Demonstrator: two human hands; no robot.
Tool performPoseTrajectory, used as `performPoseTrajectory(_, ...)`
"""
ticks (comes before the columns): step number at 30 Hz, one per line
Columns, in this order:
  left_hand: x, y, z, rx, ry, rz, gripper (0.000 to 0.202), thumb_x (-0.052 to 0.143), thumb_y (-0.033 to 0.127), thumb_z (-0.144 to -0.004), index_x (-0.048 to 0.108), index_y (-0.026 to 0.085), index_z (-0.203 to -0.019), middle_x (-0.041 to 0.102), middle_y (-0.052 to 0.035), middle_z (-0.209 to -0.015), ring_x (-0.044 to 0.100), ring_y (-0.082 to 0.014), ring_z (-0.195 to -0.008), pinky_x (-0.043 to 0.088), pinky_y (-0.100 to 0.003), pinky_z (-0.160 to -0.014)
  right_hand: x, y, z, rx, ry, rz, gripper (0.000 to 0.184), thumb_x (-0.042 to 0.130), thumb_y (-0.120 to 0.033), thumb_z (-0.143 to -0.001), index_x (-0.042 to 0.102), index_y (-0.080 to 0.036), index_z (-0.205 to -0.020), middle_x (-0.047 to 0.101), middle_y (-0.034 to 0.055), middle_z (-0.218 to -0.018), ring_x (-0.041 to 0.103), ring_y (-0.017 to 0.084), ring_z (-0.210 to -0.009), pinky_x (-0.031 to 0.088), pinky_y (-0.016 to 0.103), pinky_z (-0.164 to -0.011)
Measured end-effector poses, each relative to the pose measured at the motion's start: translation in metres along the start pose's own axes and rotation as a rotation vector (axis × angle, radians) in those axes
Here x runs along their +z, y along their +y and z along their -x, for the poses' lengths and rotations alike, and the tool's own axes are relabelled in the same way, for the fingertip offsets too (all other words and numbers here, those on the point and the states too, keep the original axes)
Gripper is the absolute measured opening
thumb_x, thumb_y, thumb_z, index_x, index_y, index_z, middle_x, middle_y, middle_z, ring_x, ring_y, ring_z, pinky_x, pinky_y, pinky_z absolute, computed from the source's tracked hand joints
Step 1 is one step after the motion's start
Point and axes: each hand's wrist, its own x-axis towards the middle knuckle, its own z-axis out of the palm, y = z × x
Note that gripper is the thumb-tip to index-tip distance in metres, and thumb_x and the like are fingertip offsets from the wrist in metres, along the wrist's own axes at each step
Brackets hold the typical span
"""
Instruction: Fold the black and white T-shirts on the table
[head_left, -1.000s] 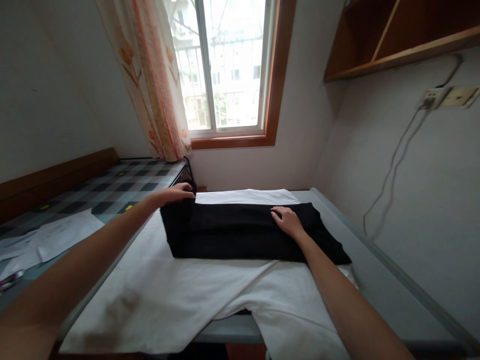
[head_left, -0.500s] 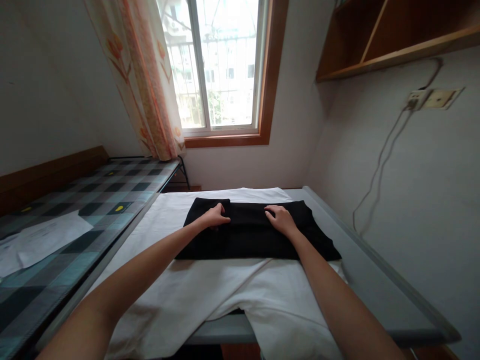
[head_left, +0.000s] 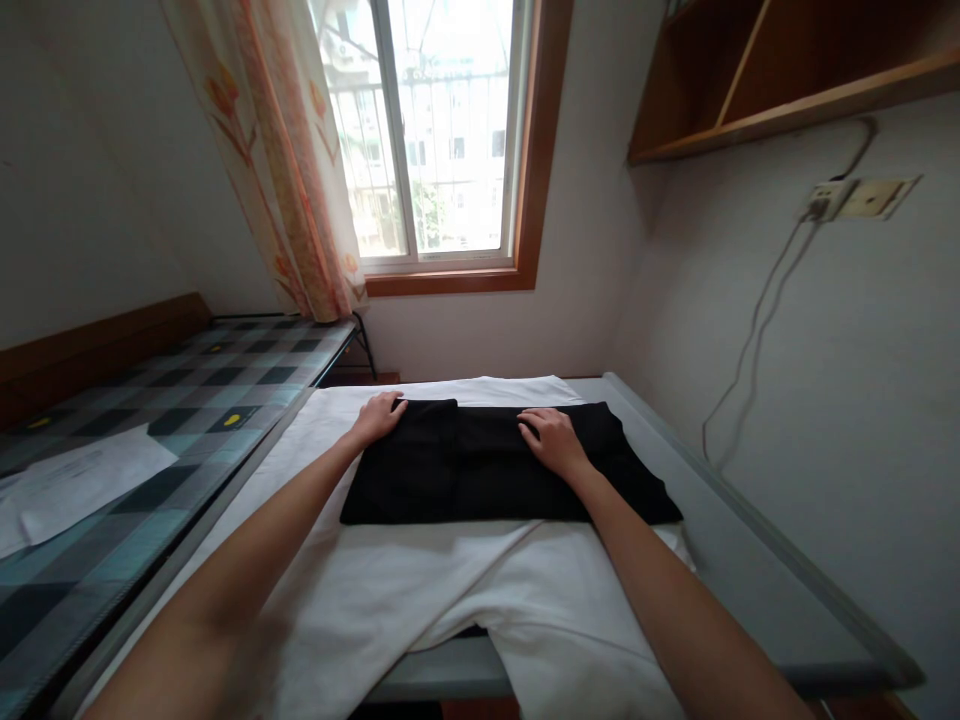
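Note:
A black folded garment (head_left: 487,480) lies in a long flat shape across a white cloth (head_left: 420,570); its exact kind cannot be told. Its left end is doubled over, with the fold's edge running down near the middle. My left hand (head_left: 380,418) rests at the far left corner of the black garment, fingers stretched along its edge. On the right half of the garment lies my right hand (head_left: 555,440), palm down with the fingers spread and slightly bent. Neither hand grips the fabric.
The white cloth covers a grey board-like surface (head_left: 750,540) with a raised right edge. To the left stands a bed with a checked cover (head_left: 247,370) and white papers (head_left: 90,485). A window (head_left: 450,130), curtain (head_left: 277,150), wall shelf (head_left: 750,80) and plugged cable (head_left: 750,340) surround it.
My left hand has moved left, from the folded-over part to the garment's far left corner, and its fingers have straightened. My right hand has shifted slightly left on the fabric.

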Motion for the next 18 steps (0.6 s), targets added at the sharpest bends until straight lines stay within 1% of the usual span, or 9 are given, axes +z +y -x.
performPoseTrajectory(2, -0.005, -0.017, -0.010, -0.046, -0.049, 0.066, 0.037, 0.057, 0.049, -0.077, 0.067, 0.016, -0.090, 0.069, -0.0121, -0.102, 0.060, -0.0293, -0.104, 0.045, -0.037, -0.090, -0.004, -0.025, 0.001, -0.144, 0.006, -0.071, 0.031, 0.050, -0.037, -0.092, 0.067, -0.022, -0.112, 0.065, 0.0098, -0.119, 0.055, 0.024, -0.113, 0.038, 0.042, -0.098)
performPoseTrajectory(4, -0.008, -0.028, -0.015, -0.064, -0.085, 0.117, 0.044, 0.055, 0.057, -0.075, 0.066, 0.015, -0.082, 0.069, -0.0094, -0.087, 0.064, -0.0257, -0.088, 0.048, -0.033, -0.078, -0.006, -0.054, 0.005, -0.354, -0.052, -0.162, 0.043, 0.058, -0.049, -0.087, 0.063, -0.022, -0.120, 0.060, 0.0101, -0.126, 0.051, 0.024, -0.116, 0.038, 0.040, -0.099)
performPoseTrajectory(6, -0.012, -0.034, -0.017, -0.081, -0.109, 0.164, 0.052, 0.054, 0.065, -0.072, 0.064, 0.015, -0.080, 0.067, -0.0066, -0.077, 0.063, -0.0219, -0.076, 0.047, -0.029, -0.066, -0.006, -0.082, 0.010, -0.530, -0.124, -0.223, 0.062, 0.066, -0.060, -0.075, 0.060, -0.022, -0.124, 0.055, 0.0110, -0.130, 0.048, 0.025, -0.118, 0.037, 0.041, -0.100)
performPoseTrajectory(8, -0.014, -0.036, -0.017, -0.125, -0.155, 0.238, 0.058, 0.058, 0.070, -0.065, 0.064, 0.015, -0.081, 0.063, -0.0035, -0.069, 0.059, -0.0182, -0.066, 0.043, -0.026, -0.057, -0.005, -0.103, 0.015, -0.639, -0.176, -0.242, 0.070, 0.069, -0.066, -0.068, 0.061, -0.022, -0.121, 0.055, 0.0112, -0.127, 0.049, 0.025, -0.114, 0.038, 0.041, -0.098)
performPoseTrajectory(10, -0.016, -0.037, -0.017, -0.203, -0.227, 0.333, 0.061, 0.064, 0.071, -0.058, 0.063, 0.015, -0.080, 0.058, -0.0003, -0.063, 0.054, -0.0148, -0.058, 0.037, -0.023, -0.051, -0.002, -0.113, 0.018, -0.690, -0.194, -0.218, 0.066, 0.069, -0.065, -0.068, 0.063, -0.021, -0.116, 0.056, 0.0107, -0.120, 0.049, 0.024, -0.108, 0.038, 0.040, -0.095)
performPoseTrajectory(12, -0.017, -0.037, -0.020, -0.278, -0.282, 0.398, 0.061, 0.068, 0.072, -0.053, 0.062, 0.015, -0.075, 0.053, 0.0017, -0.058, 0.049, -0.0124, -0.053, 0.032, -0.022, -0.048, 0.001, -0.116, 0.020, -0.703, -0.180, -0.164, 0.051, 0.068, -0.057, -0.075, 0.065, -0.020, -0.110, 0.058, 0.0096, -0.111, 0.050, 0.023, -0.101, 0.039, 0.038, -0.091)
performPoseTrajectory(14, -0.015, -0.036, -0.024, -0.318, -0.286, 0.401, 0.061, 0.069, 0.073, -0.051, 0.059, 0.015, -0.067, 0.049, 0.0025, -0.052, 0.045, -0.0112, -0.048, 0.028, -0.022, -0.046, 0.003, -0.114, 0.020, -0.710, -0.160, -0.101, 0.035, 0.065, -0.046, -0.081, 0.066, -0.020, -0.104, 0.059, 0.0080, -0.102, 0.050, 0.021, -0.094, 0.039, 0.037, -0.087)
performPoseTrajectory(15, -0.014, -0.035, -0.025, -0.330, -0.277, 0.397, 0.060, 0.069, 0.073, -0.050, 0.058, 0.015, -0.064, 0.047, 0.0027, -0.050, 0.043, -0.0111, -0.047, 0.027, -0.023, -0.045, 0.003, -0.114, 0.020, -0.720, -0.156, -0.070, 0.030, 0.063, -0.044, -0.083, 0.066, -0.020, -0.101, 0.059, 0.0073, -0.098, 0.049, 0.021, -0.091, 0.038, 0.036, -0.085)
performPoseTrajectory(18, -0.009, -0.031, -0.029, -0.340, -0.254, 0.411, 0.059, 0.072, 0.071, -0.048, 0.057, 0.015, -0.061, 0.049, 0.0018, -0.049, 0.047, -0.0128, -0.048, 0.029, -0.023, -0.045, 0.005, -0.115, 0.021, -0.762, -0.170, 0.003, 0.027, 0.061, -0.044, -0.084, 0.064, -0.019, -0.094, 0.060, 0.0056, -0.090, 0.049, 0.020, -0.085, 0.036, 0.036, -0.081)
